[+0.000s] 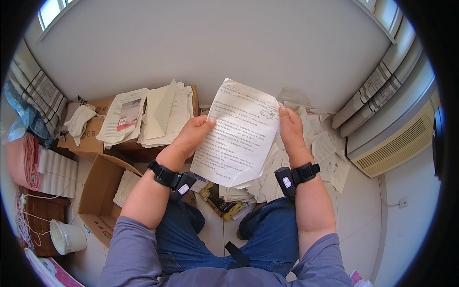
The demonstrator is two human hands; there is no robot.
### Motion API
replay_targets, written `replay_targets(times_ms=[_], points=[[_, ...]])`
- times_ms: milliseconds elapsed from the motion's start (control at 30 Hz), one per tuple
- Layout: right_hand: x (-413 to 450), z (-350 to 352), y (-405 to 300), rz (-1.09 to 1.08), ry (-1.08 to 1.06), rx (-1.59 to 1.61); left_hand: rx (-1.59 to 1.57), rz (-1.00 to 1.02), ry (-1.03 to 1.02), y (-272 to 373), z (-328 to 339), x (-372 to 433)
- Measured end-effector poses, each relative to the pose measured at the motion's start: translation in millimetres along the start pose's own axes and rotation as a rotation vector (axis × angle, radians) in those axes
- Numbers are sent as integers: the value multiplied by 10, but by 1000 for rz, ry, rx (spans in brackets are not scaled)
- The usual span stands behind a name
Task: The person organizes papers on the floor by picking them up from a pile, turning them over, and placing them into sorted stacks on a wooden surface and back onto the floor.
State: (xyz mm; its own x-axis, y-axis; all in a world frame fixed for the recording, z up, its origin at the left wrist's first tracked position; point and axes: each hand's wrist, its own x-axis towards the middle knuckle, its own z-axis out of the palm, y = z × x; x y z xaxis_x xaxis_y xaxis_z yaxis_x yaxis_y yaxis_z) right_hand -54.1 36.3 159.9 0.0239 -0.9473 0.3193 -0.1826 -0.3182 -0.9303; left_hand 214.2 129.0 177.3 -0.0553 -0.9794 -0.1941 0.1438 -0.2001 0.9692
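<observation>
Between my two hands is a printed paper sheet (238,132), held up and tilted, with a small line drawing near its top right. My left hand (197,134) pinches its left edge, thumb on the front. On the right edge, my right hand (291,125) grips near the upper corner. The bottom corner of the sheet is folded, and another sheet's edge peeks out behind it. Loose papers (272,179) lie spread on the floor beneath and to the right. A black and gold printed packet (222,202) lies between my feet.
Paper stacks (168,114) and a booklet (128,116) top cardboard boxes at the left wall. An open cardboard box (104,190) holds more paper. A white bucket (68,236) stands lower left. An air conditioner (394,140) stands at right, beside a curtain (373,86).
</observation>
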Motion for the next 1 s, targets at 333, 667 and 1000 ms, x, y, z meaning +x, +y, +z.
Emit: replay_targets(times_ms=[333, 667, 1000], points=[[-43, -14, -114, 173, -7, 110, -9, -7, 33, -82, -63, 82], [-336, 312, -408, 612, -405, 289, -112, 95, 165, -112, -156, 208], [-351, 312, -272, 654, -560, 202, -230, 175, 257, -141, -196, 234]])
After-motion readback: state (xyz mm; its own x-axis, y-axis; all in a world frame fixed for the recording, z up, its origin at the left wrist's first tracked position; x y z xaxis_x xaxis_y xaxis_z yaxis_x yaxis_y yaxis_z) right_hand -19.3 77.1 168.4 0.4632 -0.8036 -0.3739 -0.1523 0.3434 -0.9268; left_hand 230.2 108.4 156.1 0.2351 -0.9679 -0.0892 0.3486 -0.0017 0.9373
